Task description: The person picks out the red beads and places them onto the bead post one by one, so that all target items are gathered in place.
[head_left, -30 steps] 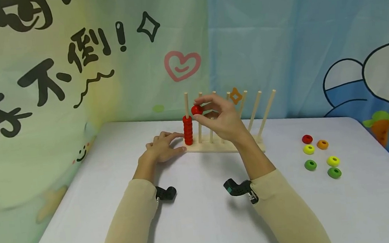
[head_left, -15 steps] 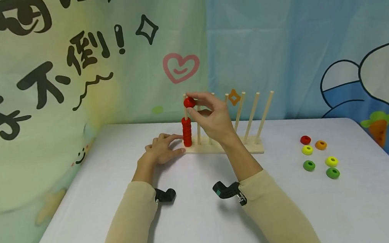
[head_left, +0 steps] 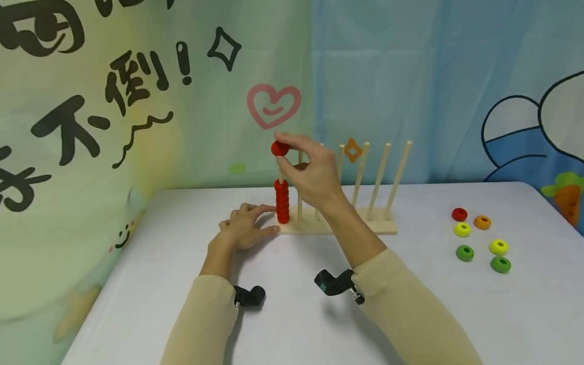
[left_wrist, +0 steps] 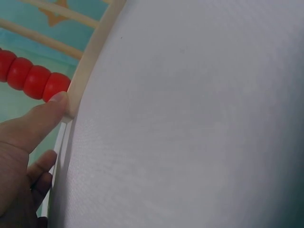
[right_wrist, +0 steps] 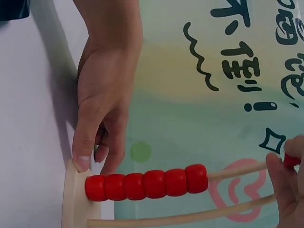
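Observation:
My right hand pinches a red bead between thumb and fingers at the top of the leftmost peg of a wooden peg stand. Lower on that peg sits a stack of several red beads; bare peg shows between the stack and the held bead. The left hand holds the stand's left end, its thumb at the front edge of the base and the index finger behind. In the right wrist view, the held bead is partly hidden by fingers.
Several loose beads lie on the white table to the right: a red bead, an orange bead, yellow beads and green beads. The stand's other pegs stand bare where visible. A printed cloth hangs behind the table.
My right hand has carried the red bead left and up, from beside the leftmost peg to its tip. The left hand has stayed at the stand's end.

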Available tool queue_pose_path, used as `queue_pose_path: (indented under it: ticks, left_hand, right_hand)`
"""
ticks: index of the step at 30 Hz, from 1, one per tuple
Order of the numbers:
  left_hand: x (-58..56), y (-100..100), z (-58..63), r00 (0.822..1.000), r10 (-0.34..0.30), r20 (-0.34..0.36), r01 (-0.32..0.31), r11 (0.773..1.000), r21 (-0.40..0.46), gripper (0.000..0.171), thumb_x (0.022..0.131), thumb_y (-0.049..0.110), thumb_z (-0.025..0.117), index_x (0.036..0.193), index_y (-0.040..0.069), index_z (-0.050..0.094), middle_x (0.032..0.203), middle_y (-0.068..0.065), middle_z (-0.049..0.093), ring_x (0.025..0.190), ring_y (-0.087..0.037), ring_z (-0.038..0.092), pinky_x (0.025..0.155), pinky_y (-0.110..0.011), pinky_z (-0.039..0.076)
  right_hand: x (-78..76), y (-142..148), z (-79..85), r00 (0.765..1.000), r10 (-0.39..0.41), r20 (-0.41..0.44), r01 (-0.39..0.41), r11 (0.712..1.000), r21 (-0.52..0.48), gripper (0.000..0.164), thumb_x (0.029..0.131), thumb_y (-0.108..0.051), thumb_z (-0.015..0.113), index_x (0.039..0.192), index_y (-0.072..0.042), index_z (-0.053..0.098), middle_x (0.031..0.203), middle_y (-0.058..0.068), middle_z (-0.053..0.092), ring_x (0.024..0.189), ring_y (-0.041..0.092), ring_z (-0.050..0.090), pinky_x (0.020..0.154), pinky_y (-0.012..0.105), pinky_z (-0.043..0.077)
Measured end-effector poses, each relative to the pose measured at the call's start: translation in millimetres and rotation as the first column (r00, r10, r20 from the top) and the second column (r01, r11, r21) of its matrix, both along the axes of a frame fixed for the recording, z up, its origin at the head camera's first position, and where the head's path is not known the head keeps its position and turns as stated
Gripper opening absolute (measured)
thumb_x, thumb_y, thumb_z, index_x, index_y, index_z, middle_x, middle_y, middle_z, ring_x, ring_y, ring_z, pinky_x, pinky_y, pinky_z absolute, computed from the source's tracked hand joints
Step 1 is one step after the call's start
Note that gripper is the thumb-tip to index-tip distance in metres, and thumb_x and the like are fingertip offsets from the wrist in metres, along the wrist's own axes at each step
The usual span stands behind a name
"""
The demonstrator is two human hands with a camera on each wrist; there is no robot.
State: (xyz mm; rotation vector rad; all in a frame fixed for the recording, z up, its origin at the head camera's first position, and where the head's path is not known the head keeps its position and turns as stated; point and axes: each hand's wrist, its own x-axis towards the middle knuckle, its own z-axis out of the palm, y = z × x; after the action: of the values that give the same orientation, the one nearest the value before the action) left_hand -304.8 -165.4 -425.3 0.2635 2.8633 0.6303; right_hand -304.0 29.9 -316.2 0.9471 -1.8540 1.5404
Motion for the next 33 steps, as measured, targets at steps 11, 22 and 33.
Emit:
queue_pose_path:
  ticks: [11,22,33]
  left_hand:
    - [-0.2,0.8,-2.3,1.000,0.010,-0.002,-0.010,1.000,0.014,0.058,0.090,0.062,0.058,0.144,0.047,0.044,0.150,-0.003,0.035,0.131,-0.034,0.035,0.096,-0.060,0.028]
    - [-0.7,-0.2,-1.7,1.000,0.000,-0.006,0.000,1.000,0.006,0.060,0.089,0.064,0.058,0.144,0.047,0.043,0.151,-0.004,0.035,0.131,-0.034,0.035,0.095,-0.060,0.029]
    - [-1.9,-0.6,-4.2,1.000,0.003,-0.013,-0.003,1.000,0.012,0.059,0.089,0.064,0.058,0.144,0.047,0.043,0.150,-0.004,0.035,0.131,-0.034,0.035,0.095,-0.060,0.028]
  right_hand:
    - [-3.1,-8.4,3.4,0.969,-0.228,-0.097,0.240,0.962,0.132,0.031,0.091,-0.001,0.065,0.122,-0.002,0.068,0.126,0.006,0.067,0.079,0.017,0.070,0.051,0.020,0.048]
    - [-4.3,-4.1,6.8,0.961,-0.240,-0.139,0.265,0.942,0.207,0.033,0.089,-0.001,0.067,0.122,-0.004,0.069,0.128,0.003,0.066,0.118,0.016,0.061,0.052,0.026,0.038]
    - [1.5,-4.0,5.8,0.967,-0.187,-0.170,0.221,0.953,0.207,0.034,0.089,-0.001,0.067,0.122,-0.007,0.070,0.126,0.003,0.067,0.110,0.014,0.065,0.079,0.021,0.052]
